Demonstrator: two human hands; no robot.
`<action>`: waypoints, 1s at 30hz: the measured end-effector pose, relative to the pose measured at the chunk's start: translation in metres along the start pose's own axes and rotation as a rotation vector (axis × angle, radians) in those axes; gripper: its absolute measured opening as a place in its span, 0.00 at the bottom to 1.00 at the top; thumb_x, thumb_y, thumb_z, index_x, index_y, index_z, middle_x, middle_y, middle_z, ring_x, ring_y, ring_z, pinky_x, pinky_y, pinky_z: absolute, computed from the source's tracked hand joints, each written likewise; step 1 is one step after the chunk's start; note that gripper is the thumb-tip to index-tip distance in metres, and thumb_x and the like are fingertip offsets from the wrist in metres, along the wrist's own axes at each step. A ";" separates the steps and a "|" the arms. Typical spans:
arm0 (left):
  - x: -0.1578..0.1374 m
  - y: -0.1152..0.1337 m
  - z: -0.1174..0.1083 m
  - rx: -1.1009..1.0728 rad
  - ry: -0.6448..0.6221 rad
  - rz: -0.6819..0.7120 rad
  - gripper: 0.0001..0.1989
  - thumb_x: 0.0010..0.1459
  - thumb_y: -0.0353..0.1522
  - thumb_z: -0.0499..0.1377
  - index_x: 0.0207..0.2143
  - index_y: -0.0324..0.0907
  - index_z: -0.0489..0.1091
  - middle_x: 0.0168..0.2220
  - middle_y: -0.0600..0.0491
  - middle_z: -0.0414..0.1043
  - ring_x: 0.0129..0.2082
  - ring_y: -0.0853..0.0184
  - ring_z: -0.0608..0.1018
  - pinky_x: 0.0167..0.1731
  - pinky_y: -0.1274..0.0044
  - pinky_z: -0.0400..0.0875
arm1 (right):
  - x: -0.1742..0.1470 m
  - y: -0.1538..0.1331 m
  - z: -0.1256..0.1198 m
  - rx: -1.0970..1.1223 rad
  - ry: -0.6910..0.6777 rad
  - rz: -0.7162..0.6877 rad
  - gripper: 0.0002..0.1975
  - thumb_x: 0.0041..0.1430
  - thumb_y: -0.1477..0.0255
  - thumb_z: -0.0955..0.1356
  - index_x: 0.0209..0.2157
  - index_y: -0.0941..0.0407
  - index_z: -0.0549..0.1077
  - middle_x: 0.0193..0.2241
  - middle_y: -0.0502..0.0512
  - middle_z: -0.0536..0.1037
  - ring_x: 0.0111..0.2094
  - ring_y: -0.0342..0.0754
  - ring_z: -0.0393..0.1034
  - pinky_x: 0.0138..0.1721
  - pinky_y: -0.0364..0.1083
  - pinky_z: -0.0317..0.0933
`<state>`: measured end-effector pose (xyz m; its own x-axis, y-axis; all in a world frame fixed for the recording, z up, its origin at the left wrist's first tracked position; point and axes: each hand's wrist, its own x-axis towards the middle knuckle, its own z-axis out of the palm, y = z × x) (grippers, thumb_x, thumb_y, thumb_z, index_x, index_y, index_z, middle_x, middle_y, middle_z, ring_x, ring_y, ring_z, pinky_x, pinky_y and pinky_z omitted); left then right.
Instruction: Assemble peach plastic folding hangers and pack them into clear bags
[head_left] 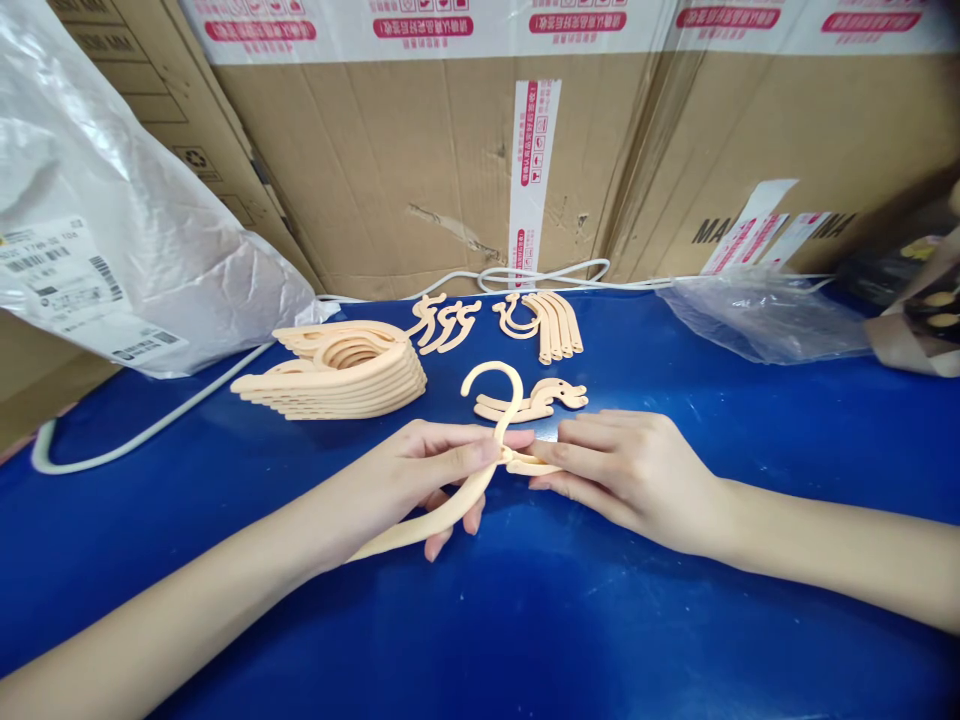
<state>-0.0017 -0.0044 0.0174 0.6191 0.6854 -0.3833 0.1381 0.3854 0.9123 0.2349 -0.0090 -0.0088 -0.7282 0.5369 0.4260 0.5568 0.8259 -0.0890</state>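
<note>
My left hand is closed on a cream plastic hanger, thumb on top near the joint. Its curved hook points up and one long arm slopes down to the left under my wrist. On the other side, my right hand pinches a shorter cream hanger piece that meets the joint; the fingers hide much of it. Just behind my hands lie loose cream arm pieces. Whether the joint is fully locked I cannot tell.
A neat stack of cream hangers stands at the back left. Small curved pieces and a row of hooks and arms lie behind. A white cable, a silvery bag, clear plastic and cartons border the blue table.
</note>
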 end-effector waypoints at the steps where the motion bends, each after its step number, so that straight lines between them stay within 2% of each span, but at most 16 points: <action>1: 0.000 0.000 -0.001 -0.003 -0.014 -0.013 0.19 0.64 0.39 0.57 0.56 0.44 0.70 0.20 0.55 0.69 0.15 0.77 0.68 0.14 0.88 0.66 | 0.000 0.000 0.000 -0.001 0.005 0.000 0.16 0.69 0.66 0.61 0.40 0.57 0.77 0.25 0.51 0.75 0.26 0.45 0.70 0.28 0.44 0.58; 5: 0.001 0.003 -0.001 -0.036 -0.062 -0.034 0.18 0.62 0.36 0.59 0.54 0.44 0.71 0.21 0.54 0.71 0.17 0.75 0.71 0.16 0.86 0.70 | -0.001 -0.001 0.000 -0.014 0.021 -0.018 0.15 0.69 0.66 0.61 0.38 0.57 0.77 0.26 0.50 0.75 0.27 0.44 0.70 0.28 0.44 0.58; 8: 0.001 0.004 0.001 -0.065 -0.033 -0.033 0.17 0.61 0.33 0.60 0.52 0.42 0.73 0.20 0.54 0.71 0.19 0.73 0.73 0.17 0.85 0.72 | -0.001 -0.001 0.001 -0.039 0.041 -0.046 0.15 0.69 0.66 0.61 0.38 0.57 0.76 0.25 0.49 0.74 0.26 0.43 0.68 0.28 0.44 0.57; 17: 0.003 -0.003 -0.001 0.049 0.035 -0.008 0.19 0.62 0.38 0.59 0.53 0.42 0.72 0.20 0.55 0.72 0.14 0.75 0.71 0.16 0.86 0.67 | -0.003 -0.004 0.002 -0.101 0.058 -0.075 0.16 0.69 0.65 0.61 0.40 0.58 0.77 0.21 0.47 0.71 0.21 0.42 0.66 0.24 0.44 0.54; 21: 0.003 -0.002 0.000 0.099 0.054 -0.009 0.18 0.61 0.38 0.59 0.52 0.41 0.73 0.21 0.55 0.72 0.15 0.76 0.70 0.17 0.86 0.66 | -0.002 -0.004 0.002 -0.090 0.029 -0.079 0.17 0.69 0.65 0.60 0.40 0.59 0.77 0.20 0.47 0.72 0.20 0.41 0.67 0.23 0.45 0.53; 30: 0.004 -0.008 0.000 0.202 0.032 0.027 0.21 0.62 0.41 0.57 0.53 0.39 0.72 0.23 0.55 0.71 0.17 0.75 0.69 0.17 0.83 0.66 | -0.002 -0.006 -0.002 -0.053 -0.060 -0.080 0.20 0.70 0.65 0.58 0.33 0.58 0.76 0.20 0.48 0.74 0.19 0.40 0.66 0.22 0.44 0.51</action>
<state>-0.0002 -0.0045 0.0086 0.6004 0.7144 -0.3593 0.2758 0.2368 0.9316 0.2341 -0.0150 -0.0073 -0.7928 0.4802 0.3754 0.5151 0.8571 -0.0084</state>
